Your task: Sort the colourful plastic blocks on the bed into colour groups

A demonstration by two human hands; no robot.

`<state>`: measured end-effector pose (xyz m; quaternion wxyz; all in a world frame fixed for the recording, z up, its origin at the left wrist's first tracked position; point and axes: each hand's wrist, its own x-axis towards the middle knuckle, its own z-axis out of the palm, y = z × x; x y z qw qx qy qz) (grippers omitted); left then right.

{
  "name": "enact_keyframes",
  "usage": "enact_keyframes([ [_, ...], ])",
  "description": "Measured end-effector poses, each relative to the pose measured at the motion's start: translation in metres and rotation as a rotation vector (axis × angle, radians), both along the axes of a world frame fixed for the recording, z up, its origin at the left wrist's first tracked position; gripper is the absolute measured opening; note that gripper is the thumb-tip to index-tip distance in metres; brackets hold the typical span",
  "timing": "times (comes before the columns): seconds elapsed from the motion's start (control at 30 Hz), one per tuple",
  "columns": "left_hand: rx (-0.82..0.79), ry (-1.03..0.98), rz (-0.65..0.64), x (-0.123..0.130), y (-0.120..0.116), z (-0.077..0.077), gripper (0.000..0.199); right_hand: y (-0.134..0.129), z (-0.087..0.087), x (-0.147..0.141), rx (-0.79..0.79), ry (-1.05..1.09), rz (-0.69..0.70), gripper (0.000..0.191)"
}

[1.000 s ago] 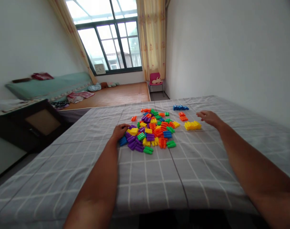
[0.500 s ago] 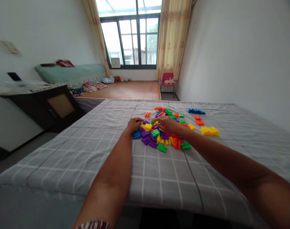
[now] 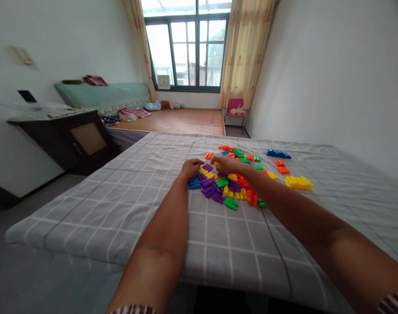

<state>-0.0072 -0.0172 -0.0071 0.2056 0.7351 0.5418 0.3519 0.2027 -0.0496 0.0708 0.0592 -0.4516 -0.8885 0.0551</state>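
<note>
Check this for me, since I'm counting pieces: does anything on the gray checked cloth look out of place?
Only mildly: one small orange plastic piece lies apart, off the far-left side of the multicoloured plastic heap. No damage is discernible.

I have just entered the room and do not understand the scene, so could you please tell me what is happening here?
A person's bare left hand is at the left edge of a mixed pile of small colourful pieces on a grey checked cloth, and the right hand is over the pile. I cannot tell whether either hand grips a piece. To the right, apart from the pile, lie a blue group, some orange pieces and a yellow group.
</note>
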Motion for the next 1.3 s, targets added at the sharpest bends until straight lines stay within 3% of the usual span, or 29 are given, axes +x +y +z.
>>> enact_keyframes([
  [0.23,0.011,0.027,-0.018,-0.001,0.000,0.001,0.030,-0.004,-0.009,-0.021,0.061,-0.103,0.223,0.047],
  [0.33,0.009,0.013,-0.021,-0.001,0.000,0.000,0.030,-0.004,-0.011,-0.029,0.068,-0.146,0.243,0.060],
  [0.47,0.001,-0.003,-0.018,-0.001,0.001,-0.001,0.029,-0.001,-0.010,-0.030,0.048,-0.161,0.240,0.062],
  [0.73,-0.021,-0.001,0.019,0.001,-0.002,0.001,0.032,0.003,-0.002,0.005,0.054,-0.004,0.121,0.030],
  [0.97,-0.046,-0.008,0.032,0.001,0.003,-0.003,0.033,0.018,-0.005,0.031,-0.173,0.326,0.053,0.026],
  [1.07,-0.032,-0.012,0.017,0.000,0.003,-0.004,0.033,0.019,-0.003,0.036,-0.201,0.274,0.040,0.027],
  [1.23,-0.040,-0.024,0.017,-0.001,0.004,-0.005,0.033,0.014,0.006,0.049,-0.342,0.140,0.204,0.031],
  [1.3,-0.042,-0.020,0.015,-0.001,0.005,-0.006,0.032,0.011,0.007,0.054,-0.364,0.161,0.203,0.037],
])
